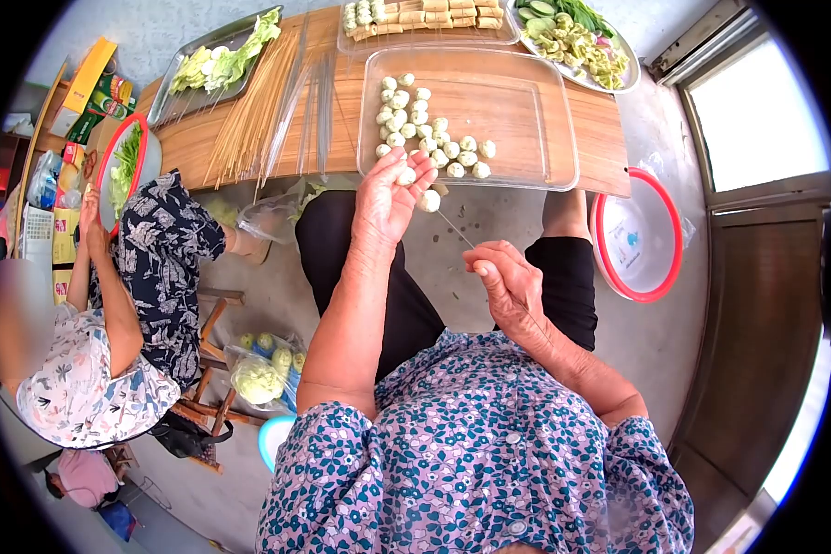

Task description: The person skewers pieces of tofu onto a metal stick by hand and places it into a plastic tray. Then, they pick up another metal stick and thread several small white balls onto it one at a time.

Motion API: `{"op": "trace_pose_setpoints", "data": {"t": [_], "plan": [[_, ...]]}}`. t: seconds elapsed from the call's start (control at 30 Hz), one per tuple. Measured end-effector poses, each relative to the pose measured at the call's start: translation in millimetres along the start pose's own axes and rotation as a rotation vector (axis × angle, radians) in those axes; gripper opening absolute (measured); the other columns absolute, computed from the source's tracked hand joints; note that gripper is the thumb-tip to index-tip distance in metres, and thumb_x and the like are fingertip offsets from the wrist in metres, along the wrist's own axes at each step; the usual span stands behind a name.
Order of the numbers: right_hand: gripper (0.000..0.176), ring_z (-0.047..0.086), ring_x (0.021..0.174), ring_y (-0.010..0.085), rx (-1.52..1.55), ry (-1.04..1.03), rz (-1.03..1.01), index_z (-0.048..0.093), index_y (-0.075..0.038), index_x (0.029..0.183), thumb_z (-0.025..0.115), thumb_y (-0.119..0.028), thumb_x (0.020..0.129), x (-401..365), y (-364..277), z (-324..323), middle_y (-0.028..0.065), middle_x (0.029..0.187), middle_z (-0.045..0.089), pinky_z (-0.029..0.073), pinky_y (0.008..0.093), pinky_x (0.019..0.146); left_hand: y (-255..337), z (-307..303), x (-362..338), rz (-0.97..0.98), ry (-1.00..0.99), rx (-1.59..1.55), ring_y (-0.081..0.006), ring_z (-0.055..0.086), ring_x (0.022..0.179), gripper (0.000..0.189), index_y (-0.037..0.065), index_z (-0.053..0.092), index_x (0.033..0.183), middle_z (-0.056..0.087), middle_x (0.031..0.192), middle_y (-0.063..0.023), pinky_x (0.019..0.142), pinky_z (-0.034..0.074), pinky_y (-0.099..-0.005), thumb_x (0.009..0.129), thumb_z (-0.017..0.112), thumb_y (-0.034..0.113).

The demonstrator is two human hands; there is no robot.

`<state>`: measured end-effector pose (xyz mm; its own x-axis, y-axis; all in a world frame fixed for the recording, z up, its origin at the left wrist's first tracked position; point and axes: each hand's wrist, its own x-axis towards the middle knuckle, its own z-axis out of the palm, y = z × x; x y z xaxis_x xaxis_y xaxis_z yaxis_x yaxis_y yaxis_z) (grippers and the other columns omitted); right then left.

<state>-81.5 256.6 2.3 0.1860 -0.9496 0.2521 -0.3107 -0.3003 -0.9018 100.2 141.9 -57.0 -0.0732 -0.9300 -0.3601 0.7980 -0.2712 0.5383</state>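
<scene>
My left hand (388, 196) is cupped palm up at the table's front edge, with a pale, green-flecked ball (406, 176) held at its fingers. Below and right of it, my right hand (512, 288) is closed around the end of a thin skewer (456, 229). A speckled ball (429, 200) sits at the skewer's far tip, close beside my left fingers. Several more such balls (397, 120) lie in the left half of a clear plastic tray (526, 111), just beyond my hands.
Bamboo skewers (260, 106) and metal skewers (321, 111) lie left of the tray. Behind stands a tray of filled skewers (425, 20); a vegetable plate (609, 74) is at right. A red-rimmed basin (639, 235) stands on the floor. Another person (111, 342) sits at left.
</scene>
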Motion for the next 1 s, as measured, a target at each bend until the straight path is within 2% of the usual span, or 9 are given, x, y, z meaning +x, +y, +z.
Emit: {"op": "trace_pose_setpoints", "data": {"t": [0.13,0.2,0.33,0.4,0.5,0.57,0.6,0.8,1.0], "plan": [[0.02,0.059,0.078,0.0281,-0.014,0.008,-0.026,0.061,0.001,0.092,0.053,-0.017,0.09,6.4,11.5,9.3,0.014,0.086,0.059,0.049,0.0326,0.069,-3.6,0.6,-1.2,-0.006,-0.022,-0.012,-0.0356,0.055,0.102,0.028,-0.007,0.045,0.113,0.054,0.107,-0.0252,0.093,0.046,-0.0454,0.088,0.05,0.004],[0.031,0.061,0.074,0.0208,-0.018,0.029,-0.045,0.062,0.001,0.091,0.051,-0.028,0.092,11.1,18.3,13.3,0.012,0.086,0.06,0.05,0.0282,0.068,-6.0,1.5,-1.5,-0.024,-0.038,-0.017,-0.0358,0.055,0.103,0.027,-0.007,0.045,0.111,0.054,0.107,-0.0254,0.093,0.046,-0.0459,0.087,0.051,0.005],[0.03,0.061,0.073,0.0206,-0.031,0.055,-0.065,0.062,0.001,0.091,0.051,-0.027,0.092,17.6,21.7,17.2,0.0118,0.086,0.06,0.049,0.028,0.067,-6.9,-3.4,1.0,-0.047,-0.036,-0.057,-0.0359,0.055,0.103,0.023,-0.007,0.047,0.105,0.054,0.107,-0.0258,0.094,0.046,-0.046,0.087,0.052,0.006],[0.022,0.059,0.079,0.029,0.003,0.035,-0.047,0.06,0.002,0.091,0.052,-0.019,0.091,18.7,21.9,16.7,0.0143,0.086,0.059,0.049,0.0331,0.069,-6.8,-2.9,2.9,-0.053,-0.049,-0.065,-0.0358,0.055,0.103,0.022,-0.007,0.048,0.104,0.054,0.107,-0.0257,0.094,0.046,-0.046,0.087,0.053,0.007],[0.024,0.059,0.079,0.029,0.028,0.043,-0.049,0.06,0.002,0.091,0.052,-0.02,0.091,21.3,21.3,16.2,0.0141,0.086,0.059,0.049,0.0332,0.07,-6.5,-2.0,3.6,-0.067,-0.035,-0.046,-0.0345,0.056,0.1,0.021,-0.006,0.049,0.103,0.055,0.105,-0.0243,0.093,0.046,-0.0452,0.087,0.053,0.007],[0.026,0.06,0.077,0.0251,0.019,0.061,-0.057,0.061,0.001,0.091,0.052,-0.023,0.091,21.7,27.0,17.7,0.0125,0.085,0.059,0.049,0.031,0.068,-7.8,-3.5,5.4,-0.059,-0.008,-0.013,-0.0327,0.057,0.097,0.022,-0.006,0.049,0.103,0.056,0.102,-0.0223,0.091,0.048,-0.0441,0.087,0.053,0.008],[0.028,0.061,0.074,0.0213,0.011,0.072,-0.067,0.062,0.001,0.091,0.052,-0.026,0.091,21.7,29.8,18.2,0.011,0.085,0.06,0.049,0.0288,0.067,-8.7,-3.0,5.3,-0.058,-0.004,0.001,-0.0288,0.058,0.093,0.023,-0.006,0.05,0.104,0.056,0.1,-0.0194,0.083,0.051,-0.0408,0.088,0.052,0.009],[0.029,0.06,0.074,0.0226,0.02,0.068,-0.067,0.062,0.0,0.091,0.051,-0.026,0.092,20.7,32.5,16.4,0.0114,0.084,0.06,0.05,0.0295,0.066,-13.0,3.4,7.5,-0.076,0.047,-0.007,-0.0203,0.057,0.077,0.016,-0.002,0.053,0.098,0.056,0.087,-0.0116,0.067,0.051,-0.0342,0.087,0.052,0.008],[0.028,0.06,0.074,0.0239,-0.004,0.078,-0.086,0.062,0.0,0.091,0.051,-0.026,0.092,20.1,34.7,16.0,0.0116,0.085,0.06,0.05,0.0305,0.067,-17.5,4.2,9.5,-0.118,0.057,-0.064,-0.0175,0.056,0.075,0.019,-0.003,0.053,0.102,0.056,0.085,-0.0081,0.066,0.05,-0.0305,0.088,0.052,0.01]]}}
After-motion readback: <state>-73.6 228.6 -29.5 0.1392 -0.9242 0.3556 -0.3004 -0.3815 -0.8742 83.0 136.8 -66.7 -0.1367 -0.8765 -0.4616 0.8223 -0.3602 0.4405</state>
